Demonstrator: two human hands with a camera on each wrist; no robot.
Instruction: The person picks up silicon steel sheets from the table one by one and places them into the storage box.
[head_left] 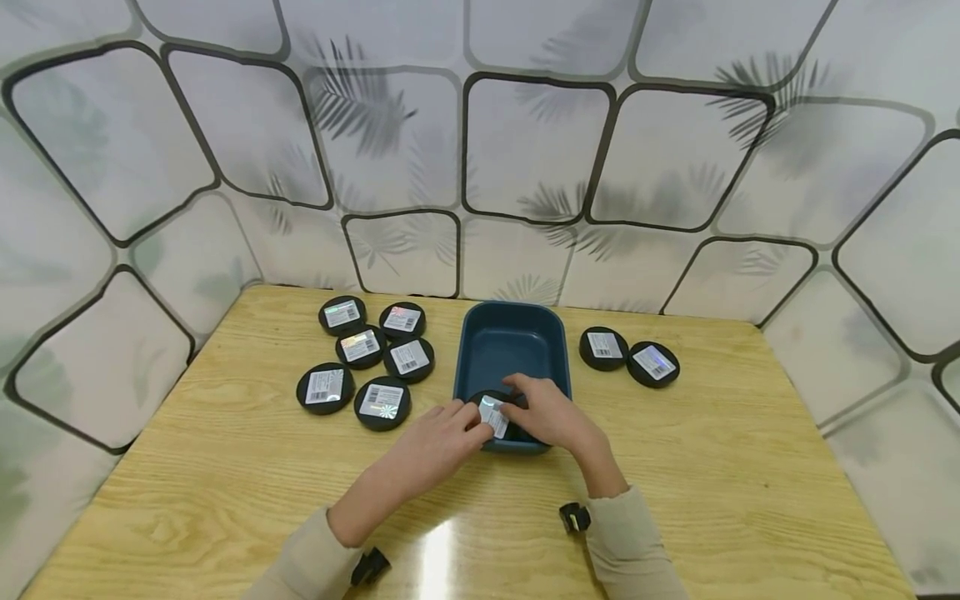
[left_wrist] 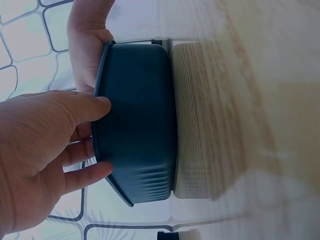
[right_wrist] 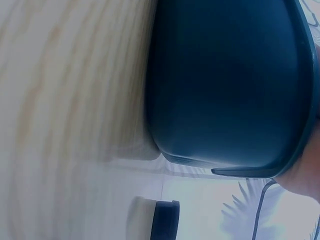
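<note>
In the head view, a round black tin (head_left: 491, 411) with a white label lies at the near end of a dark blue bin (head_left: 512, 310), partly hidden by both hands. My left hand (head_left: 444, 433) holds its left side at the near rim. Across from it, my right hand (head_left: 551, 412) has its thumb over the label and its fingers at the tin's far right side. Seen from the left wrist, the left fingers (left_wrist: 87, 175) reach over the bin's rim, and the tin is hidden. The right wrist view shows mostly the bin's outer wall (right_wrist: 230, 90).
Several round black tins with labels (head_left: 325, 388) lie on the wooden table (head_left: 697, 475) left of the bin. Two more tins (head_left: 603, 348) touch or nearly touch to its right. Patterned fabric (head_left: 525, 150) hangs behind the table and along its sides.
</note>
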